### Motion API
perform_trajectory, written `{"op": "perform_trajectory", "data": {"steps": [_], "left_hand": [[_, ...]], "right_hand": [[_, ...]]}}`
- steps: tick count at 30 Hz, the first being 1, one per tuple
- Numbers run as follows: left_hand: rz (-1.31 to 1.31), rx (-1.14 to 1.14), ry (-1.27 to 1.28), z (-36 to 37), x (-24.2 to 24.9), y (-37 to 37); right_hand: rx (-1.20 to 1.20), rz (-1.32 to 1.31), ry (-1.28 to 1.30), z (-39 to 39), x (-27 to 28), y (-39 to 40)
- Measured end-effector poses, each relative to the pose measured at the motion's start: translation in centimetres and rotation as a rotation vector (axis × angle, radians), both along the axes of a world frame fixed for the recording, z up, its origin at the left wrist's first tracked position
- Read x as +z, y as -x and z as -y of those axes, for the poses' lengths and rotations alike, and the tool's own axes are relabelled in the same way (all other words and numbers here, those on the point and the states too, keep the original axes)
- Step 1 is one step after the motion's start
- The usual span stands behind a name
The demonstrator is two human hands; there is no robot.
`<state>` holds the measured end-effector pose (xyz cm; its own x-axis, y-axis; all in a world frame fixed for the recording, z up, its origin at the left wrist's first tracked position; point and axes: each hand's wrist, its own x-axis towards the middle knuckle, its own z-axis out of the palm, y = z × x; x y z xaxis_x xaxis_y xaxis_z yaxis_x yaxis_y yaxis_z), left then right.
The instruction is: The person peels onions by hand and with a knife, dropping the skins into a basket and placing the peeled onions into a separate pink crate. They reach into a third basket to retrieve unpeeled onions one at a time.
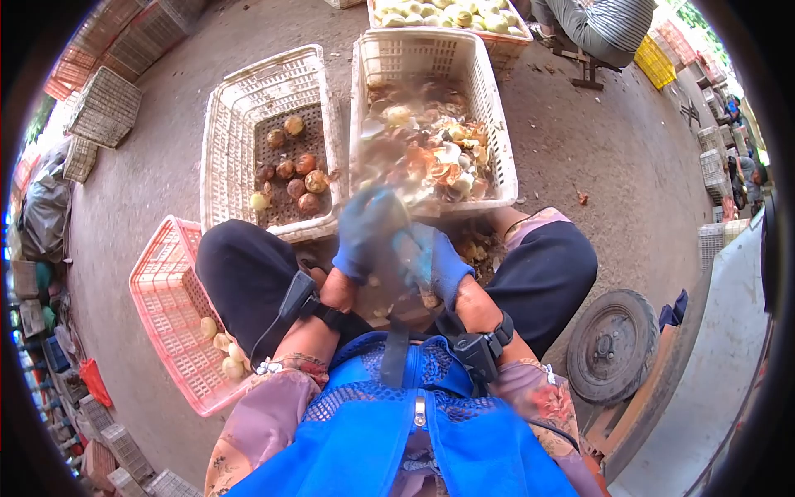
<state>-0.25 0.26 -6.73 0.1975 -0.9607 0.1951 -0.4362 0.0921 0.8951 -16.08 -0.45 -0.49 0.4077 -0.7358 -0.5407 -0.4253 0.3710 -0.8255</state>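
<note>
Both my hands wear blue gloves and meet in front of me, at the near edge of the crate of onion peels (pixel 451 166). My left hand (pixel 370 228) is smeared by motion, so its fingers and anything in them cannot be made out. Close beside it, my right hand (pixel 435 261) is curled closed. The brownish end of a short handle (pixel 429 298) sticks out below it; the tool's other end is hidden. Unpeeled brown onions (pixel 306 182) lie in the white crate (pixel 217 157) to the left.
A pink crate (pixel 157 323) by my left knee holds several peeled onions (pixel 228 352). Another crate, heaped with pale onions (pixel 451 12), stands beyond. A wheel (pixel 613 346) is at the right. Further back sits a person (pixel 609 29) on a low stool (pixel 588 70).
</note>
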Motion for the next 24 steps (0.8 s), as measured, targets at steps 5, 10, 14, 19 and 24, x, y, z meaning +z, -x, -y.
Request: {"op": "perform_trajectory", "data": {"steps": [5, 10, 14, 19, 24], "left_hand": [[0.110, 0.220, 0.190, 0.0, -0.9, 1.1], [-0.209, 0.246, 0.070, 0.0, -5.2, 0.6], [-0.309, 0.203, -0.023, 0.4, -6.3, 0.0], [-0.252, 0.237, -0.026, 0.1, -5.7, 0.2], [-0.035, 0.196, 0.038, -0.3, -2.1, 0.3]], "right_hand": [[-0.025, -0.197, 0.538, -2.3, -2.8, -1.6], [0.028, -0.370, 0.549, -3.9, -4.3, -2.0], [0.057, -0.285, 0.709, -4.0, -2.8, -0.6], [0.132, -0.407, 0.811, -4.4, -2.3, 0.8], [0.152, -0.473, 0.871, -4.5, -0.2, 1.2]]}}
